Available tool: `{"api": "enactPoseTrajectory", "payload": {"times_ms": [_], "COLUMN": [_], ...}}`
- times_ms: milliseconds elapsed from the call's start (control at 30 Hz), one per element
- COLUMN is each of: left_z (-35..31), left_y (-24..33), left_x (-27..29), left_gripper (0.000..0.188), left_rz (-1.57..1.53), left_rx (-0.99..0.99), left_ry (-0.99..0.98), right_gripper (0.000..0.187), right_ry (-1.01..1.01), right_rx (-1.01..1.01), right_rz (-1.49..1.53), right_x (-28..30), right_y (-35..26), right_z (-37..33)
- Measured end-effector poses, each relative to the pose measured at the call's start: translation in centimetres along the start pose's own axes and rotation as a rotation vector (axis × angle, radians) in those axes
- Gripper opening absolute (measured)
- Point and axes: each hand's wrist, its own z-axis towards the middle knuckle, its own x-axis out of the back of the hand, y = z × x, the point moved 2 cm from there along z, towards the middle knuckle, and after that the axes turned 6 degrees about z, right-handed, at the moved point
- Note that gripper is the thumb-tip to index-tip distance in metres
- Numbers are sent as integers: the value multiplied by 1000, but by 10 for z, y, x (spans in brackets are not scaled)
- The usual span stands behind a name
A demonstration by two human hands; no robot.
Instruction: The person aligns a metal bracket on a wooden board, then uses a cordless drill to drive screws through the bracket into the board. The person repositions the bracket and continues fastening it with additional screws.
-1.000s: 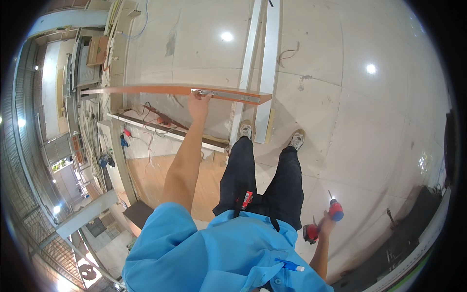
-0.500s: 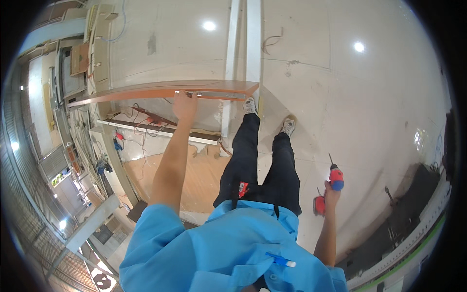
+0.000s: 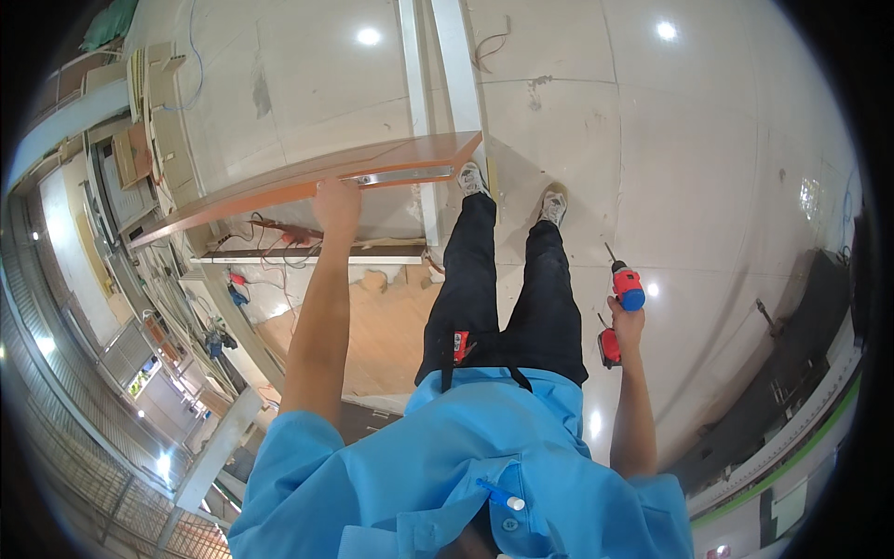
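My left hand (image 3: 336, 210) is closed on the near edge of a long orange-brown panel (image 3: 410, 152). A shiny metal strip (image 3: 402, 175) runs along that edge, to the right of the hand. The panel's right end is close above my left shoe, and its left part stretches toward the shelving. Off to my right, my right hand (image 3: 629, 321) is wrapped round the handle of a red and blue cordless drill (image 3: 629, 287). The drill's long thin bit (image 3: 610, 252) points away from me, and its red battery (image 3: 609, 347) hangs below the hand.
Two pale rails (image 3: 456, 74) extend away beyond the panel. Beneath it lie a dark-topped bar (image 3: 321, 253), tangled cables and a brown board (image 3: 372, 321). Stacked boards and a cardboard box (image 3: 132, 154) stand at the left. A long dark object (image 3: 773, 345) lies at the right.
The view has turned a little. The panel now slants more, its right end higher in the picture. My left hand stays on its edge; the drill in my right hand has moved slightly forward.
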Motion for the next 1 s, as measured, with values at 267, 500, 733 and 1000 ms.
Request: {"api": "enactPoseTrajectory", "payload": {"times_ms": [267, 500, 733, 1000], "left_z": [6, 15, -12, -15], "left_y": [-77, -87, -47, -40], "left_x": [-18, -46, -44, -24], "left_gripper": [28, 26, 30, 34], "left_rz": [-321, -607, -869, -770], "left_rx": [175, -56, 316, 341], "left_ry": [222, 132, 107, 52], "right_gripper": [21, 22, 18, 19], "right_ry": [54, 96, -15, -75], "right_rx": [-106, -132, -28, 59], "right_rz": [76, 71, 70, -48], "right_x": [19, 34, 19, 14], "right_y": [5, -5, -39, -78], "right_z": [8, 19, 22, 13]}}
